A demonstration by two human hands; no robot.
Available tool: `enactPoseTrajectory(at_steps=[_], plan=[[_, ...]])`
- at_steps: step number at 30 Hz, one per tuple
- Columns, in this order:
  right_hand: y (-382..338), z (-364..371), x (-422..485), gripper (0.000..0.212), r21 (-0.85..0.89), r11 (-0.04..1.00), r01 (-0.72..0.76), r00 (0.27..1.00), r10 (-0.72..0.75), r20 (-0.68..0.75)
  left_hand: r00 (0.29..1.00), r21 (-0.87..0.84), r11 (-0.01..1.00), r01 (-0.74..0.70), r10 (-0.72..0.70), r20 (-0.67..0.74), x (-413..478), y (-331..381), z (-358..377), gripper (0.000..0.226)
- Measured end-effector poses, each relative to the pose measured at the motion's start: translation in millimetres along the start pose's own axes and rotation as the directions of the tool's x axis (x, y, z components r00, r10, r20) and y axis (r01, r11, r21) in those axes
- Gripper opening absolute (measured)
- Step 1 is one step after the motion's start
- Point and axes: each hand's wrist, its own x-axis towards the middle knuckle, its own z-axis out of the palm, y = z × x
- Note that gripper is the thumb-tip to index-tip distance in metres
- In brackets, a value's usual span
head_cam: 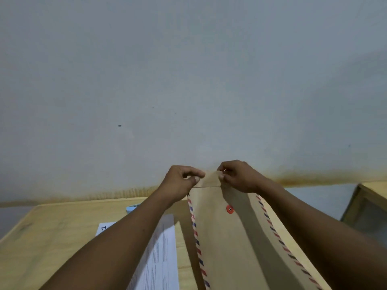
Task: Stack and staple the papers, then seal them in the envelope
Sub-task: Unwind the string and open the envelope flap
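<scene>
A brown envelope (232, 243) with red and blue striped edges and a red string button (230, 209) is held up above the table. My left hand (182, 181) pinches its far end at the left corner. My right hand (236, 176) pinches the flap at the same end from the right. A thin dark string runs between the two hands across the envelope. The printed white papers (161, 258) lie flat on the table, to the left of the envelope and partly under my left forearm.
A light wooden table (52, 237) stands against a grey wall. A pale blue object (132, 208), perhaps the stapler, peeks out behind my left arm. A small white card with a mark (103, 228) lies left of the papers. A wooden frame (364, 206) stands at right.
</scene>
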Motion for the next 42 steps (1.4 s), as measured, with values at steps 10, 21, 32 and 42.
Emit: enactPoseTrajectory(at_steps=[10,21,32,42], plan=[[-51,-73,-5,0.018,0.09,0.991,0.099,0.994,-0.102,0.036,0.996,-0.012,1.0,0.01,-0.009,0.094,-29,43,-38,0.035],[-129,-120,-16,0.015,0.34,0.94,0.042,0.998,-0.057,0.035,0.997,-0.014,0.999,-0.042,0.041,-0.072,-60,109,-120,0.018],[-231,42,-7,0.014,0.812,0.554,-0.184,0.98,0.044,0.192,0.953,0.551,0.824,0.132,0.047,-0.299,-104,53,-230,0.028],[-289,169,-10,0.019,0.834,0.422,-0.355,0.931,0.078,0.357,0.919,0.651,0.649,0.393,-0.257,-0.299,-181,-46,-244,0.087]])
